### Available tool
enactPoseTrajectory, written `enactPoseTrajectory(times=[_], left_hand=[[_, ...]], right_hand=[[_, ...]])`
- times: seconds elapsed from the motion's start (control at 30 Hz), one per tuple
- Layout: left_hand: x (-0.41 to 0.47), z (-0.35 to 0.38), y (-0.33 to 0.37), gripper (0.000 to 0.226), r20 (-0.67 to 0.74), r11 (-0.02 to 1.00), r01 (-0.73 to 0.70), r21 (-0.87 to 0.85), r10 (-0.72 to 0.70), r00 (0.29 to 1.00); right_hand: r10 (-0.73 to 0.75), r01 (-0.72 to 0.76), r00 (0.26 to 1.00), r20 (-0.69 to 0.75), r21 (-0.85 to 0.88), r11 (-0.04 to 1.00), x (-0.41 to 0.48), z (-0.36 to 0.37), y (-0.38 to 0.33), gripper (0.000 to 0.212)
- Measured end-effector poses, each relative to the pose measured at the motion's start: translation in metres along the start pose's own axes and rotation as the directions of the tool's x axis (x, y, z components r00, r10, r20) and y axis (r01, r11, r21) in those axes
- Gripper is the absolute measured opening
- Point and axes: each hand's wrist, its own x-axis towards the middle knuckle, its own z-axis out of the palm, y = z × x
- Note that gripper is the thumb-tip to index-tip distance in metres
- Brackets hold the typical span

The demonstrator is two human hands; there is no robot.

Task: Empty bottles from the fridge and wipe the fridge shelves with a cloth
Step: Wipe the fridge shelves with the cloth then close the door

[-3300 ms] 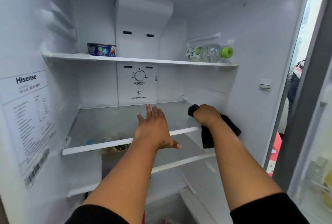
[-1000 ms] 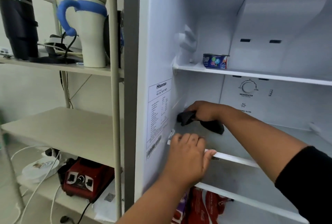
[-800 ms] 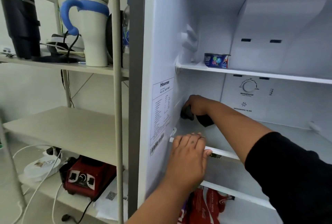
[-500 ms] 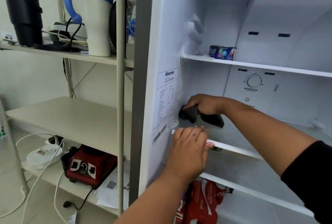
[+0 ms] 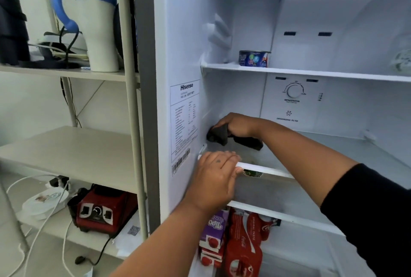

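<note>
Right hand (image 5: 239, 124) grips cloth (image 5: 219, 136) at shelf (image 5: 333, 150) left edge, seemingly touching wall (image 5: 184, 32).

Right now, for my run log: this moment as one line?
phase: wiping | right hand: grips cloth, left end of shelf | left hand: holds shelf edge | can: on top shelf

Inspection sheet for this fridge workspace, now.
Surface: middle shelf, glass with a white front rim.
Job's things: dark cloth on that shelf, against the fridge's left wall.
Clutter: tin on the upper shelf; purple carton and red Coca-Cola pack below.
Hands: right hand grips the cloth; left hand grips the shelf's front rim.
Cables: white cables and a black cord under the rack.
Surroundings: rack beside the fridge, holding a jug and a red appliance.
</note>
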Motion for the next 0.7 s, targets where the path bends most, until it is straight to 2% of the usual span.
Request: enactPoseTrajectory(times=[0.1,0.27,0.43,0.47,0.53,0.6,0.63,0.7], left_hand=[[-0.005,0.002,0.0,0.03,-0.089,0.998,-0.055,0.019,0.056,0.994],[-0.006,0.002,-0.001,0.034,-0.088,0.998,-0.064,0.027,0.066,0.994],[-0.009,-0.002,0.001,0.038,-0.087,0.998,-0.059,0.019,0.06,0.994],[-0.009,-0.004,0.002,0.039,-0.106,0.999,-0.047,0.012,0.048,0.993],[-0.01,-0.007,0.002,0.036,-0.179,1.0,-0.016,-0.018,0.013,0.984],[-0.009,-0.008,0.001,0.032,-0.261,0.999,0.024,-0.035,-0.033,0.965],[-0.008,-0.009,0.002,0.031,-0.272,0.998,0.042,-0.04,-0.052,0.961],[-0.006,-0.01,0.003,0.03,-0.219,0.998,0.056,-0.029,-0.061,0.974]], right_hand=[[0.047,-0.047,0.999,-0.028,-0.002,0.999,0.0,-0.001,-0.002,0.038],[-0.118,0.096,0.982,0.149,0.144,0.985,-0.013,0.012,-0.003,0.043],[-0.038,0.035,0.999,0.024,0.125,0.992,-0.015,0.007,-0.003,0.042],[-0.035,0.029,0.998,0.044,0.135,0.99,-0.017,0.007,-0.005,0.042],[-0.056,0.024,0.981,0.188,0.168,0.986,-0.021,0.006,-0.006,0.045],[-0.075,0.037,0.953,0.294,0.13,0.991,-0.024,0.003,-0.006,0.049],[-0.067,0.041,0.957,0.284,0.096,0.995,-0.026,0.001,-0.004,0.05],[-0.029,0.026,0.984,0.176,0.019,0.999,-0.02,-0.004,0.0,0.048]])
